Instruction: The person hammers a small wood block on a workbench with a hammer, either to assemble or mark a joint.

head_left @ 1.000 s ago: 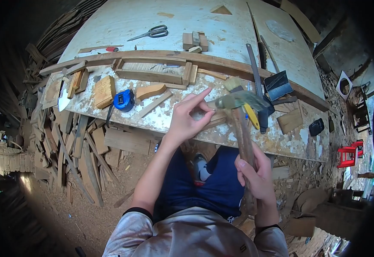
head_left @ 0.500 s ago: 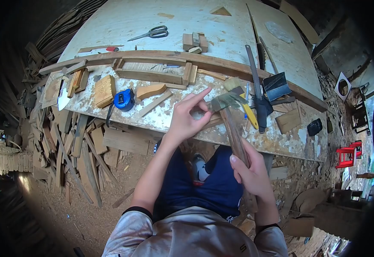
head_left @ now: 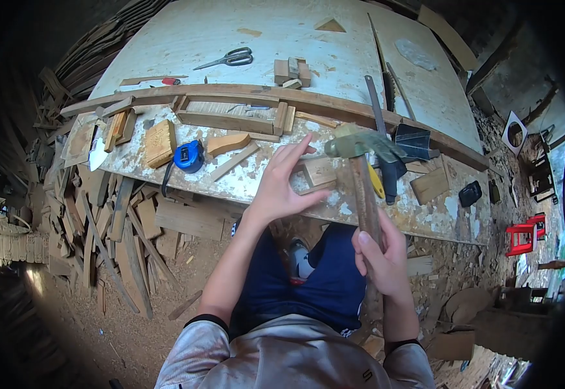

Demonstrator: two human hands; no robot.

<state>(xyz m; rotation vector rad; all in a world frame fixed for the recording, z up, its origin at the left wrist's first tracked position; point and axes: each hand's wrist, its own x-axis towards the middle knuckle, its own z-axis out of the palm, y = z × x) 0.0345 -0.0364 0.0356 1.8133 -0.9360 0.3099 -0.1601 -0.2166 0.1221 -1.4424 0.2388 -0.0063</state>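
Note:
My right hand (head_left: 385,253) is wrapped round the wooden handle of a claw hammer (head_left: 365,188). The hammer's metal head is raised above the front of the workbench (head_left: 418,223), claw pointing right. My left hand (head_left: 284,185) is open to the left of the hammer, fingers and thumb spread, with nothing in it. Just beyond its fingers a small wooden block (head_left: 320,171) lies on the bench. A yellow-handled tool (head_left: 376,183) is partly hidden behind the hammer.
A blue tape measure (head_left: 188,156), a curved wood piece (head_left: 228,143) and a wooden tray (head_left: 227,121) lie to the left. Scissors (head_left: 230,58) are farther back. A long wooden beam (head_left: 321,104) crosses the bench. Scrap wood (head_left: 124,227) is piled on the left floor.
The hammer head has moved right and up, away from my left hand. My left fingers have opened from a curled pose to a wide spread. The wooden block shows more now.

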